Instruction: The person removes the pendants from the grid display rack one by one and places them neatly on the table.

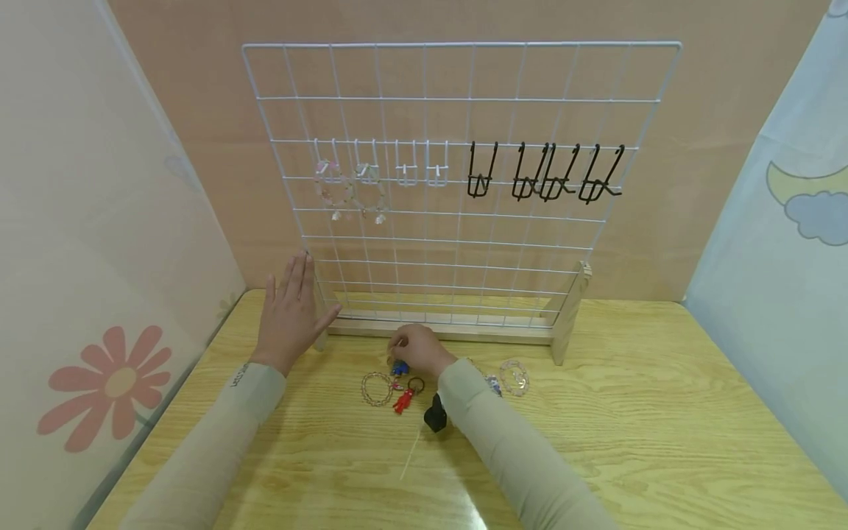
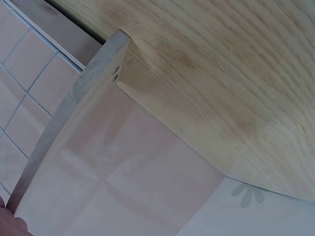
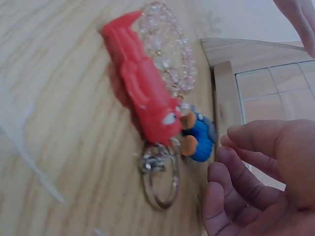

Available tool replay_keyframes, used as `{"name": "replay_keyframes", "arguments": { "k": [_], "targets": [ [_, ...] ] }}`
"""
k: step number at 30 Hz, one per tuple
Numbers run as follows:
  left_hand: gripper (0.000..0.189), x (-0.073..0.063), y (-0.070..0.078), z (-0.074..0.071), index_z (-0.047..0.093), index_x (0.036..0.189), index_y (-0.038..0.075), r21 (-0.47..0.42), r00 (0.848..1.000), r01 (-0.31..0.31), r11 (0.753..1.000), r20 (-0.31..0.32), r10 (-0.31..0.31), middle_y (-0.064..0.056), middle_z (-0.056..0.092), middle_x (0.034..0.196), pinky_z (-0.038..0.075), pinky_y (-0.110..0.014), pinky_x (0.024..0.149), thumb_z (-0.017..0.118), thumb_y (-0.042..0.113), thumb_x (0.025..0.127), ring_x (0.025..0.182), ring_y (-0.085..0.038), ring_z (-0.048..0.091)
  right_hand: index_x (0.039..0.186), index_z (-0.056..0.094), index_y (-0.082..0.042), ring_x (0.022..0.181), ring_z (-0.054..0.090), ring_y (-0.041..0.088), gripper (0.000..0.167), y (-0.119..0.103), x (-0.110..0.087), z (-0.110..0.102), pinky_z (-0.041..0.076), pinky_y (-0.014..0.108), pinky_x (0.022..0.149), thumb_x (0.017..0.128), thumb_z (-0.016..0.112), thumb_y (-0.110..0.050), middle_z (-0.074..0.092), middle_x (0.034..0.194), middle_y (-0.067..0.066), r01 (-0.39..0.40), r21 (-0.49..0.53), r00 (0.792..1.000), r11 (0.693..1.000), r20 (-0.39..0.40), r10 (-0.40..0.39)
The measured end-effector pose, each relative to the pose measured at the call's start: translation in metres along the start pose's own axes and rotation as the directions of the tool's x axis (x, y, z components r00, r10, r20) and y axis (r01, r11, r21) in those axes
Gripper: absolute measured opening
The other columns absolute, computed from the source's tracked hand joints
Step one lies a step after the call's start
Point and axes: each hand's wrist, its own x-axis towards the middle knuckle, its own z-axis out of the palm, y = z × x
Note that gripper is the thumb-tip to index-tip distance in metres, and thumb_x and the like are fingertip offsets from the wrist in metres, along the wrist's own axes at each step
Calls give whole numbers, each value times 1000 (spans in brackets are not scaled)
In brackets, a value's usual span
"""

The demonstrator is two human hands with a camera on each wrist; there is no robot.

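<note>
My right hand (image 1: 420,350) is at the table in front of the rack, its thumb and forefinger pinching at the top of a small blue figure keychain (image 1: 400,368). In the right wrist view the blue figure (image 3: 199,137) lies just beyond a red figure keychain (image 3: 147,88) with a metal ring. A pink beaded bracelet (image 3: 170,49) lies beside them. My left hand (image 1: 291,313), fingers straight, rests against the left wooden upright (image 2: 74,103) of the white wire grid rack (image 1: 450,213). Only a bit of that hand shows in the left wrist view.
Two beaded bracelets (image 1: 367,193) hang from white hooks (image 1: 406,175) on the left of the grid. Black hooks (image 1: 550,177) line its right side. A black object (image 1: 435,416) lies by my right sleeve; another bracelet (image 1: 514,377) and a small charm (image 1: 493,384) are farther right.
</note>
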Motion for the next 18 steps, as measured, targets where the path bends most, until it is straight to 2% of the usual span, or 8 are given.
{"name": "replay_keyframes", "arguments": {
  "k": [5, 11, 18],
  "targets": [
    [100, 0, 1, -1, -5, 160, 1, -1, 1000, -4, 1000, -3, 4, -19, 1, 169, 4, -62, 122, 54, 55, 101, 156, -33, 2, 107, 73, -1, 97, 63, 24, 18, -3, -2, -8, 54, 42, 84, 102, 57, -8, 69, 110, 10, -8, 14, 999, 1000, -41, 9],
    [99, 0, 1, -2, -5, 160, 0, 0, 1000, -7, 1000, -6, 7, -19, 1, 169, 5, -62, 122, 54, 54, 101, 156, -35, 5, 110, 72, -2, 83, 59, 18, 19, -14, -2, -21, 52, 35, 71, 103, 59, -14, 67, 98, 5, -19, 93, 992, 995, -124, 30],
    [100, 0, 1, -2, -6, 160, 1, 4, 1000, 0, 1000, 12, 0, -18, -2, 169, 3, -61, 122, 53, 55, 101, 156, -33, 2, 117, 71, -6, 92, 62, 21, 24, -37, 2, -37, 55, 36, 76, 104, 59, -22, 67, 101, 5, 2, 182, 967, 983, -250, 45]
  ]
}}
